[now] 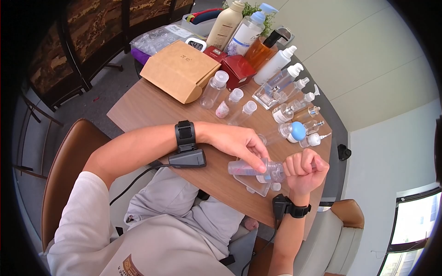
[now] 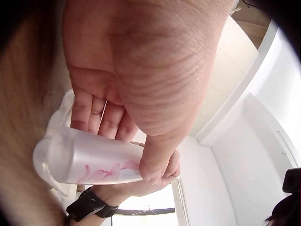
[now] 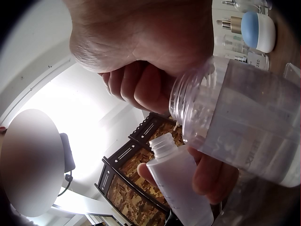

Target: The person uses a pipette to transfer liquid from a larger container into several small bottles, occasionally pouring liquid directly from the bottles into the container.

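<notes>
My left hand [image 1: 234,141] grips a small frosted bottle [image 2: 101,157] with pink flowers printed on it, thumb across its side. In the right wrist view its bare threaded neck [image 3: 163,145] tilts upward. A larger clear bottle [image 3: 249,122], uncapped too, stands close beside it, nearer that camera. My right hand [image 1: 305,171] is curled into a fist just above the clear bottle's neck [image 1: 277,171]; nothing shows between its fingers, and the palm side is hidden. Below the hands lie a clear plastic tray [image 1: 256,187] and a small white cap [image 1: 276,186].
Capped clear bottles [image 1: 214,89] stand beyond my left arm, near a cardboard box [image 1: 179,69] and red boxes [image 1: 237,71]. Several pump and spray bottles line the far right side, with a blue-lidded jar [image 1: 298,131] close to my right hand. Tall toiletry bottles [image 1: 226,25] stand behind.
</notes>
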{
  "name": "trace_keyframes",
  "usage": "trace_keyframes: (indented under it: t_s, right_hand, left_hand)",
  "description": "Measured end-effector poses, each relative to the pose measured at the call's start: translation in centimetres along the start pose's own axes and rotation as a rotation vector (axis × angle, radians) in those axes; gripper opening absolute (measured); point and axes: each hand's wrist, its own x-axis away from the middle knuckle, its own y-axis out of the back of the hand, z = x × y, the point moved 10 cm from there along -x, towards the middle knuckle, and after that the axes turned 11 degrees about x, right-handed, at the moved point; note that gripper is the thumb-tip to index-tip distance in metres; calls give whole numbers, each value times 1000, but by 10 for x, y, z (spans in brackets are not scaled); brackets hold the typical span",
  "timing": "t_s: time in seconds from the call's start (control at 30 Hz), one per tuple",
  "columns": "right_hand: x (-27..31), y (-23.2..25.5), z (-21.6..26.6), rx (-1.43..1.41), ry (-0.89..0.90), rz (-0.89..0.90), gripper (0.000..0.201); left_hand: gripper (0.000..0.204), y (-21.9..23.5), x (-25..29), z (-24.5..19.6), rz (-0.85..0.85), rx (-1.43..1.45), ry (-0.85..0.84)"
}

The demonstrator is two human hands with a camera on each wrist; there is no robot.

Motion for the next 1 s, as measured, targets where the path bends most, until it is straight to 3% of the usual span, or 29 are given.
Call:
trace_keyframes:
  t_s: [1.0]
  right_hand:
    - [-1,0,0,13,4,-4,46]
  left_hand:
    - [40,-1,1,-1,-3,-24,5]
